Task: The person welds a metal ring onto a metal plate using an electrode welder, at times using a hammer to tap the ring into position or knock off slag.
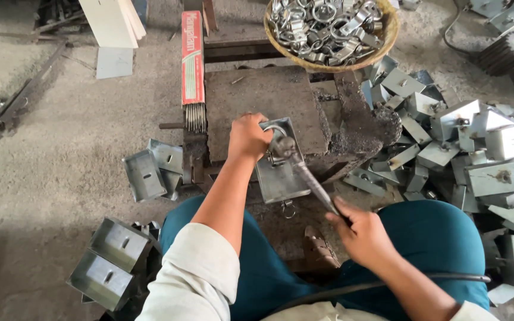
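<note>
Currently left hand (248,137) grip closed on steel ring loop (273,132), pressing it onto grey folded sheet-metal bracket (281,175) lying on dark slab counter (257,107). Right hand (361,233) fist wrapped round electrode-holder rod (307,172), tip at ring. Joint apparently in progress. Big bracket pile (477,148) right, few brackets (150,169) left; basket of ring fittings (328,27) full: much seemingly left.

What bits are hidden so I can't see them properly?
Head view:
- Metal ring: partly hidden under the left hand.
- Tool: its handle disappears inside the right hand.
- Basket of metal rings: top cut off by the picture's edge.
</note>
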